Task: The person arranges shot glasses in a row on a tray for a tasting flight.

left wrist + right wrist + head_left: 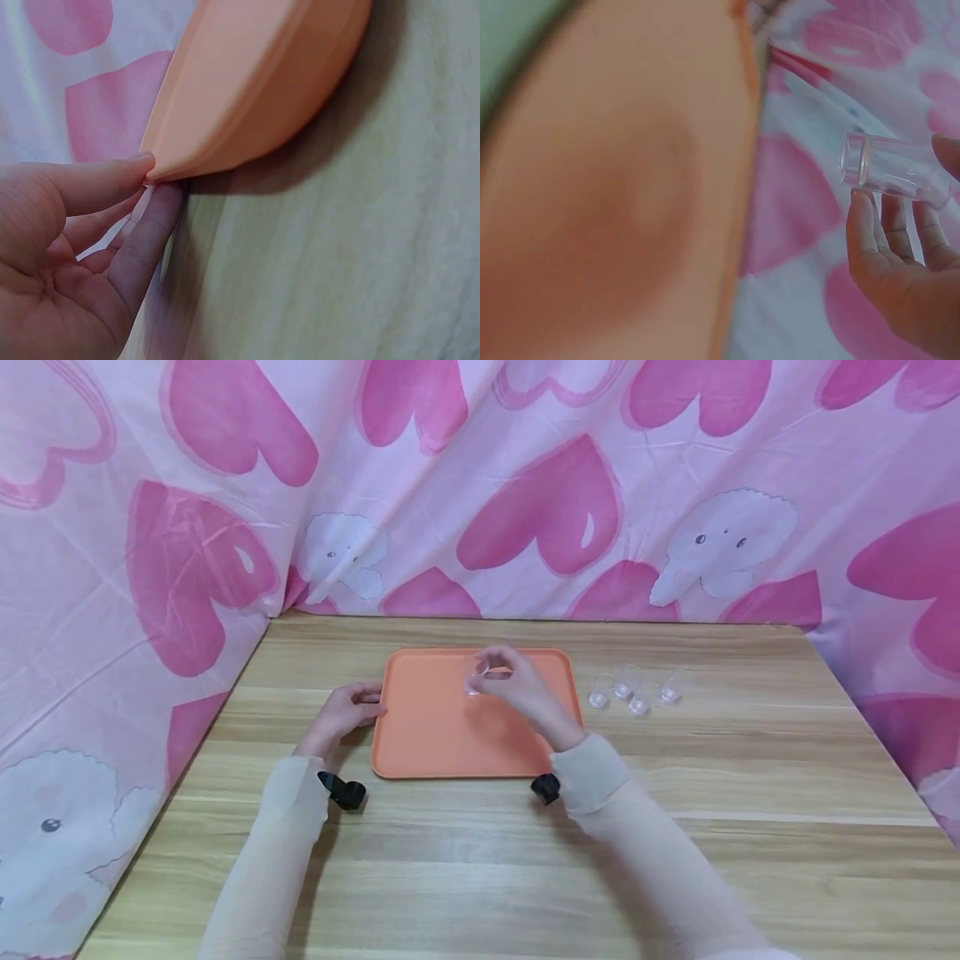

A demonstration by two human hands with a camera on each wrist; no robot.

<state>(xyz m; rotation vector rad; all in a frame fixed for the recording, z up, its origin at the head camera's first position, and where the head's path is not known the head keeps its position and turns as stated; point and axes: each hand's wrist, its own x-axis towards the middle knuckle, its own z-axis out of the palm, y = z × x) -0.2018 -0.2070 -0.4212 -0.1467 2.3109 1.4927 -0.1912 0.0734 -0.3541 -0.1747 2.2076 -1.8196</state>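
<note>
An orange rectangular tray (427, 739) lies on the wooden table. At its left edge, my left hand (339, 717) pinches the rim between thumb and fingers, which the left wrist view shows close up. My right hand (521, 685) is over the tray's upper middle and holds a small clear shot glass (900, 169) between thumb and fingers. In the right wrist view the glass's thick base points toward the tray, and a soft shadow falls on the tray surface.
Several more clear shot glasses (637, 703) stand in a group on the table (750, 760), just right of the tray. A pink heart-patterned cloth (540, 510) hangs along the back and left side. Black wrist-camera mounts (345, 792) sit at both cuffs.
</note>
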